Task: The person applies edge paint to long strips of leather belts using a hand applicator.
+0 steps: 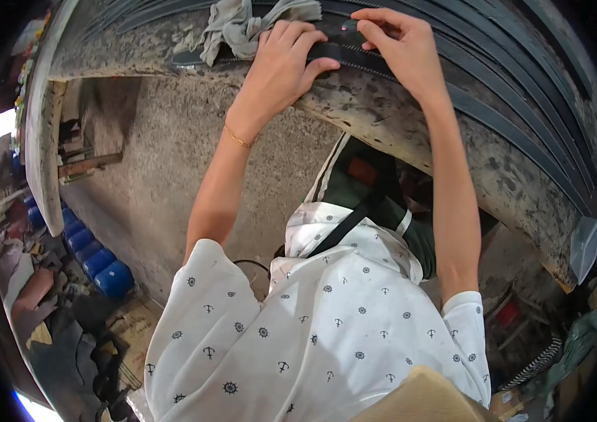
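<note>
Workshop interior: grimy, stained worktop point(383, 119) bearing black rubber strips point(523, 77) and a rag point(235, 28); blue containers point(112, 278) and scrap piles point(31, 295) below.

We saw one strap point(346, 50), black, flat and narrow, with pale stitching along its edge and a small light dot on its upper face. It lay lengthwise along the worn, stained rim of the table point(397, 119). Our left hand point(286, 67) clasped it, thumb curled under its near edge, and our right hand point(402, 50) pinched it just beside that.
</note>
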